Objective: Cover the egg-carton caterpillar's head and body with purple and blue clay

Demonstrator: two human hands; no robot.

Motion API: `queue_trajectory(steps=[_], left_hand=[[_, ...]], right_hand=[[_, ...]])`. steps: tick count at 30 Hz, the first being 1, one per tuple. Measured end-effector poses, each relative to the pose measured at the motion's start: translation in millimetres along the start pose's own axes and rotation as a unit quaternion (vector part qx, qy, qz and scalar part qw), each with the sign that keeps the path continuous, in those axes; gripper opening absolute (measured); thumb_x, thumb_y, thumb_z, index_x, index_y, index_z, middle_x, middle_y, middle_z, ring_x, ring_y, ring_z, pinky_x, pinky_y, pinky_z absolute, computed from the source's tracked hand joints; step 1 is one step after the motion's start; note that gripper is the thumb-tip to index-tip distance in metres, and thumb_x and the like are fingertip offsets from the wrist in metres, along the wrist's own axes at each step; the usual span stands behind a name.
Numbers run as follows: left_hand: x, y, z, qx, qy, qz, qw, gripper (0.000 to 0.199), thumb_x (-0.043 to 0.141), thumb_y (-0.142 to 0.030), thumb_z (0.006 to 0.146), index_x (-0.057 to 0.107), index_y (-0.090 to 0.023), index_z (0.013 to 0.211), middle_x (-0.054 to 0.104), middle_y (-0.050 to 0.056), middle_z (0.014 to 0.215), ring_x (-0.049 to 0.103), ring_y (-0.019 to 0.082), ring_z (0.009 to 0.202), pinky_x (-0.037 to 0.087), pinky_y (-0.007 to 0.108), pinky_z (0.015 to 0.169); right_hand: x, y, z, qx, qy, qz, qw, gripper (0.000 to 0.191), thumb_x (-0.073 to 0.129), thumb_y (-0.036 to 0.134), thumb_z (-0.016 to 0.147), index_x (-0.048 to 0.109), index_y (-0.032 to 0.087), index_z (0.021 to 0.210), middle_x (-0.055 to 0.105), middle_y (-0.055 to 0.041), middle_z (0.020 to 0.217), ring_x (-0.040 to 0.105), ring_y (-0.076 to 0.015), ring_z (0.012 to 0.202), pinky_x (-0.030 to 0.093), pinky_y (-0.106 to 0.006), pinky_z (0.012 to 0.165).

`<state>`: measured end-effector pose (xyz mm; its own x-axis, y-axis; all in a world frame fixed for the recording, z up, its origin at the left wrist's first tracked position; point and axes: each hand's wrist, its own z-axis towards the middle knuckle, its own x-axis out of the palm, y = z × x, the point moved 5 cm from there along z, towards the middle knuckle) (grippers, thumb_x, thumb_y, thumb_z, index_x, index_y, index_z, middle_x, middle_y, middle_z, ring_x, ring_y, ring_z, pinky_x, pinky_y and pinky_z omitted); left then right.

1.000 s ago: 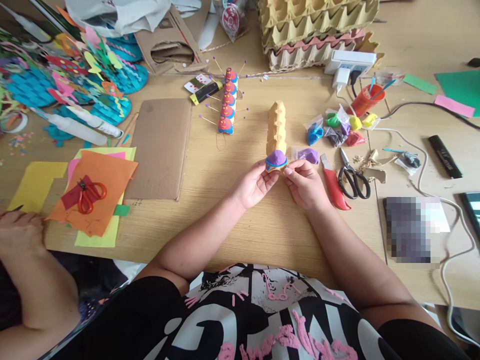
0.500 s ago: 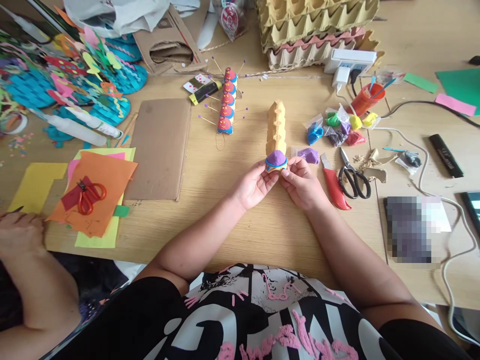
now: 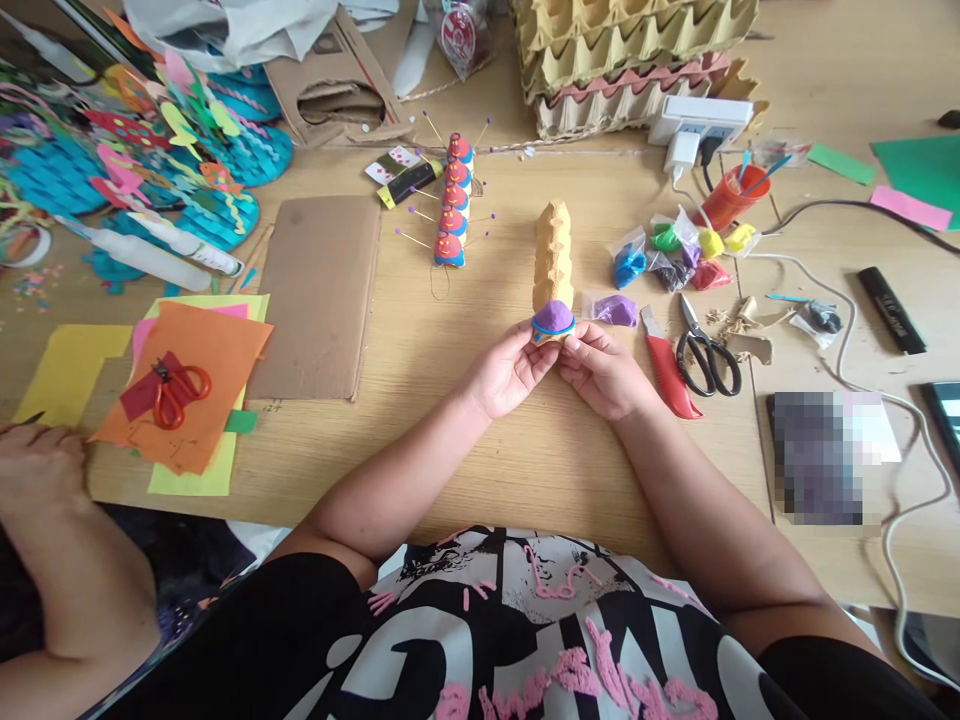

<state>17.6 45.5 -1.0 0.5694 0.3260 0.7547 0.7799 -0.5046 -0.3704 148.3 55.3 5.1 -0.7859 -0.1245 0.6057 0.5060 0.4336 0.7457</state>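
A yellow egg-carton strip point(image 3: 553, 255) lies pointing away from me, with purple clay and a blue clay band on its near end. My left hand point(image 3: 510, 372) grips that near end from the left, fingertips at its lower edge. From the right, my right hand point(image 3: 601, 368) pinches the same end. A finished-looking red and blue caterpillar strip point(image 3: 454, 205) with pins sticking out stands further back to the left. Beside my right hand lies purple clay in a bag point(image 3: 615, 310).
Black-handled scissors point(image 3: 705, 350), a red-handled knife point(image 3: 667, 370) and bagged clays point(image 3: 667, 255) are on the right. Cardboard point(image 3: 319, 295) and orange paper point(image 3: 191, 385) lie left, near another person's arm point(image 3: 75, 560). Egg trays point(image 3: 630, 60) are stacked behind.
The hands and strip are almost still; my right fingers have shifted very slightly at the clay end.
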Motion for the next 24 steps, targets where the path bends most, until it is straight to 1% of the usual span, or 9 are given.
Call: queue_trajectory(steps=[3, 5, 9, 11, 16, 21, 24], left_hand=[[1.2, 0.0, 0.3, 0.003, 0.017, -0.006, 1.0, 0.021, 0.056, -0.017, 0.106, 0.074, -0.012, 0.098, 0.078, 0.004, 0.09, 0.075, 0.008, 0.077, 0.064, 0.017, 0.076], [1.4, -0.4, 0.5, 0.005, 0.022, -0.003, 1.0, 0.023, 0.055, -0.017, 0.107, 0.074, -0.012, 0.096, 0.078, 0.005, 0.09, 0.075, 0.008, 0.077, 0.064, 0.016, 0.076], [-0.2, -0.9, 0.9, 0.003, 0.009, 0.01, 1.0, 0.022, 0.056, -0.018, 0.106, 0.075, -0.012, 0.098, 0.078, 0.005, 0.092, 0.075, 0.008, 0.08, 0.063, 0.016, 0.082], [0.1, -1.1, 0.9, 0.003, 0.011, 0.01, 1.0, 0.023, 0.054, -0.018, 0.107, 0.075, -0.012, 0.097, 0.078, 0.005, 0.092, 0.075, 0.007, 0.08, 0.062, 0.016, 0.081], [2.7, -1.0, 0.0, 0.007, 0.028, 0.003, 1.0, 0.028, 0.05, -0.017, 0.109, 0.074, -0.01, 0.095, 0.078, 0.005, 0.089, 0.075, 0.007, 0.077, 0.063, 0.015, 0.077], [1.9, 0.5, -0.7, -0.003, 0.01, -0.001, 1.0, 0.025, 0.052, -0.017, 0.108, 0.074, -0.012, 0.098, 0.077, 0.004, 0.088, 0.075, 0.008, 0.078, 0.063, 0.015, 0.078], [1.8, 0.7, -0.4, -0.005, 0.014, -0.001, 1.0, 0.025, 0.051, -0.017, 0.108, 0.074, -0.012, 0.099, 0.077, 0.003, 0.088, 0.075, 0.007, 0.078, 0.064, 0.016, 0.078]], right_hand=[[1.5, -1.2, 0.1, -0.001, 0.002, 0.004, 1.0, 0.039, 0.102, 0.037, 0.065, 0.069, 0.02, 0.076, 0.066, 0.0049, 0.07, 0.051, -0.0061, 0.06, 0.045, -0.019, 0.055], [1.9, -1.6, 0.4, -0.003, 0.003, 0.002, 1.0, 0.038, 0.102, 0.037, 0.064, 0.07, 0.021, 0.078, 0.067, 0.0052, 0.071, 0.053, -0.0062, 0.06, 0.046, -0.019, 0.055], [1.1, -2.2, 1.0, 0.0, 0.003, -0.001, 1.0, 0.037, 0.101, 0.035, 0.064, 0.071, 0.022, 0.082, 0.066, 0.0055, 0.071, 0.053, -0.0069, 0.06, 0.045, -0.019, 0.053], [0.8, -2.1, 1.0, 0.002, 0.003, 0.001, 1.0, 0.038, 0.101, 0.034, 0.064, 0.072, 0.022, 0.083, 0.066, 0.0052, 0.072, 0.053, -0.007, 0.061, 0.045, -0.019, 0.054], [1.0, -1.7, 0.7, 0.005, 0.004, 0.007, 1.0, 0.038, 0.102, 0.034, 0.063, 0.071, 0.02, 0.081, 0.063, 0.0055, 0.069, 0.048, -0.006, 0.058, 0.042, -0.019, 0.052], [-0.2, -2.1, 1.6, 0.011, 0.009, 0.013, 1.0, 0.04, 0.103, 0.034, 0.063, 0.068, 0.02, 0.076, 0.058, 0.006, 0.065, 0.043, -0.0058, 0.057, 0.037, -0.02, 0.051], [-0.5, -2.4, 2.1, 0.006, 0.007, 0.009, 1.0, 0.041, 0.103, 0.035, 0.063, 0.067, 0.02, 0.076, 0.057, 0.0067, 0.064, 0.042, -0.0057, 0.056, 0.036, -0.019, 0.051]])
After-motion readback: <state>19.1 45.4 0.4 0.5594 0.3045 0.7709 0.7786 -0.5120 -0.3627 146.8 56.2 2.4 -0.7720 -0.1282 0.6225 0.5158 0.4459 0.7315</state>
